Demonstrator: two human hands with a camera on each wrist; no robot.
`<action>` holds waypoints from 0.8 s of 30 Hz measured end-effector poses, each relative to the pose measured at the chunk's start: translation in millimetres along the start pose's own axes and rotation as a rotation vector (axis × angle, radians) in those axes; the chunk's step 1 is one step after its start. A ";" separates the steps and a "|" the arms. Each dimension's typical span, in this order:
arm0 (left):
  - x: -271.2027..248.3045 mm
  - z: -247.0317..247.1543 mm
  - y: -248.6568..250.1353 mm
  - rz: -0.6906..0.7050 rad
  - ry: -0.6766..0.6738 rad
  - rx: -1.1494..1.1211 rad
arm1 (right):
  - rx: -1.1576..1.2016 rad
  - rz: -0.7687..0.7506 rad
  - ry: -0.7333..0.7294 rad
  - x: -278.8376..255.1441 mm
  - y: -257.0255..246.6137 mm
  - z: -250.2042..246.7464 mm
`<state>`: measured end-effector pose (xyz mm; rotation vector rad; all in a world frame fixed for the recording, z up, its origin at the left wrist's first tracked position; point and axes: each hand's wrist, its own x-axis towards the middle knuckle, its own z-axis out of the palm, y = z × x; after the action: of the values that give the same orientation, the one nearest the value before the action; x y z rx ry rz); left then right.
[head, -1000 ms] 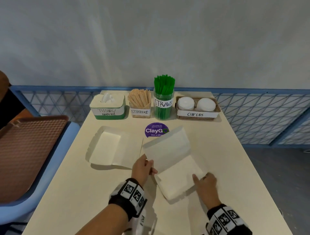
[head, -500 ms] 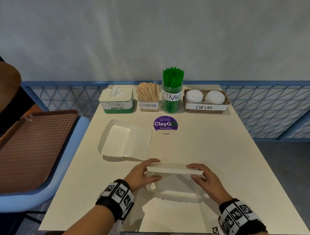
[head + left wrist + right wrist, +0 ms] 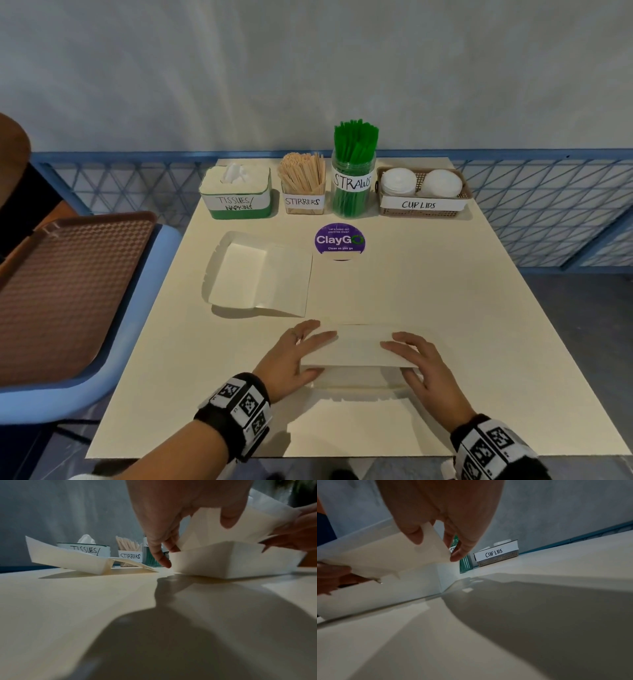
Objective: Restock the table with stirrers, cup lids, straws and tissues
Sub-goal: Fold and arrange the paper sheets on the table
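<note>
A white paper box (image 3: 359, 349) lies near the table's front edge, its lid folded down almost flat over the base. My left hand (image 3: 294, 356) pinches the lid's left end, fingers on top and thumb at the front edge. My right hand (image 3: 418, 363) pinches the right end the same way. The left wrist view shows the lid still slightly raised above the base (image 3: 231, 559); in the right wrist view it (image 3: 385, 555) shows from the other end. Along the back stand the tissue box (image 3: 236, 195), stirrers (image 3: 303, 181), green straws (image 3: 354, 171) and cup lids basket (image 3: 424, 192).
A second white paper box (image 3: 260, 274) lies open at mid-left of the cream table (image 3: 445, 308). A purple ClayGo sticker (image 3: 339, 239) sits in front of the straws. A brown tray (image 3: 68, 291) rests on a blue chair (image 3: 147, 274) to the left. Blue railing runs behind.
The box's lid has swung from standing open to nearly flat over the base. Both hands have shifted onto the lid's ends, and the box sits closer to the front edge.
</note>
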<state>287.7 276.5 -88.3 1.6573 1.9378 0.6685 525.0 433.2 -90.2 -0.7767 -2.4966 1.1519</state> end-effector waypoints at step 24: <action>24.0 -26.7 -2.7 -0.171 -0.062 0.466 | -0.694 0.086 -0.080 -17.8 9.1 17.2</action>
<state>264.9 298.7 -71.2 1.7134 2.2768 0.0984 534.7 417.2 -108.7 -1.0162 -2.9759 0.3066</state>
